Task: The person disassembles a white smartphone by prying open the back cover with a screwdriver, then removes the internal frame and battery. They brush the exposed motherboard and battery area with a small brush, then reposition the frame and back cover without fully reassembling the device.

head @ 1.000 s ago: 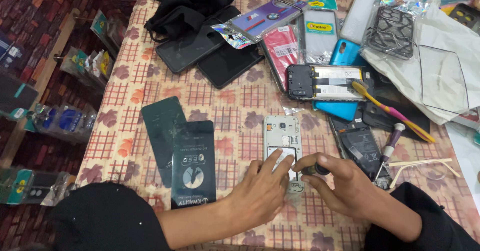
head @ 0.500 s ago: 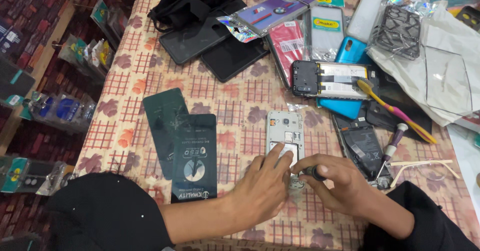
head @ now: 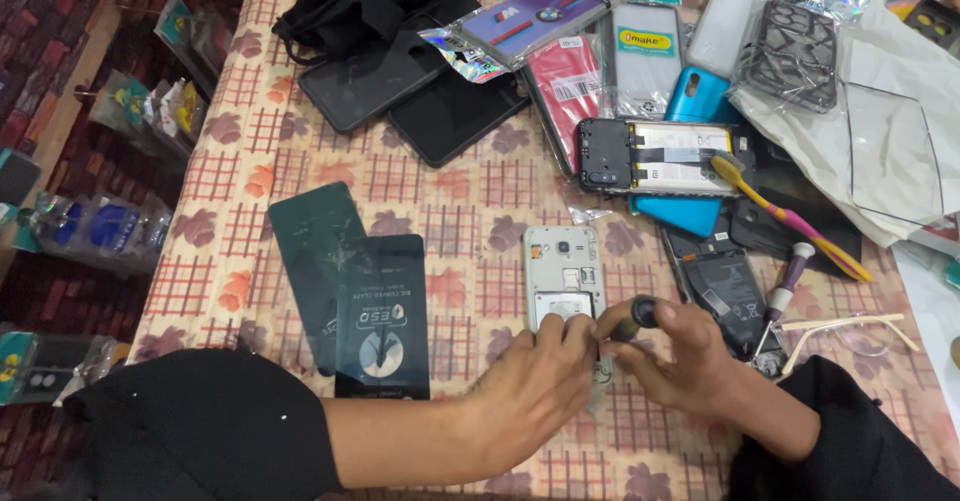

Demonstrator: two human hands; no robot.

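Sleeves of dark packaging lay at the left of the checked counter (head: 250, 261): we saw a dark green pouch (head: 312, 261) and, overlapping its right edge, a dark anti-static bag (head: 385, 321). Moving right, our left hand (head: 530, 401) rested on the cloth with its fingers (head: 575, 333) curled and pressed onto the lower end of the white phone frame (head: 562, 276), which lay flat near the middle of the counter, back open and facing up. Just beside it, our right hand (head: 670, 356) pinched a small black-handled screwdriver (head: 635, 316) between thumb and fingertips, its tip hidden behind the fingers at the frame's bottom edge. Further right we spotted a black phone back (head: 725, 296), then a second screwdriver (head: 785, 281) with a dark red grip lying beside it. Above those, an opened black phone (head: 660, 156) showed its battery, with a yellow toothbrush (head: 780, 211) lying slantwise across its right end.
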